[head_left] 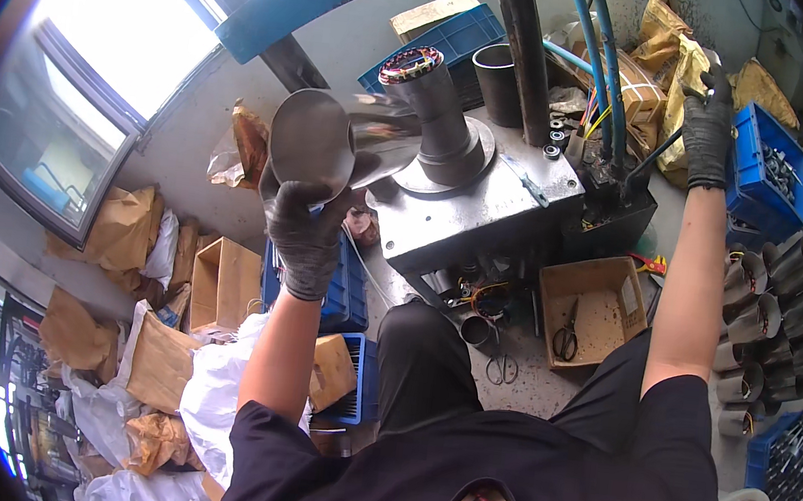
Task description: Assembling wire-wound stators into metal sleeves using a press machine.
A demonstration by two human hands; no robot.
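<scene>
Cylinder (435, 122) on table (468, 225) — scissors (565, 340) in box (603, 311) — bags (229, 384) far left, crate (749, 194) right.

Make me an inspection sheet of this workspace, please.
Surface: metal bench top, with a grey column on a round base.
Job's things: grey metal cylinder, held; coil ring atop the column.
Clutter: white plastic bags at left; scissors in an open brown box.
Hands: both gloved; left hand holds the cylinder, right hand is at a dark lever, grip unclear.
Cables: blue hoses behind the bench.
Surroundings: window left; blue crate of metal parts right.
</scene>
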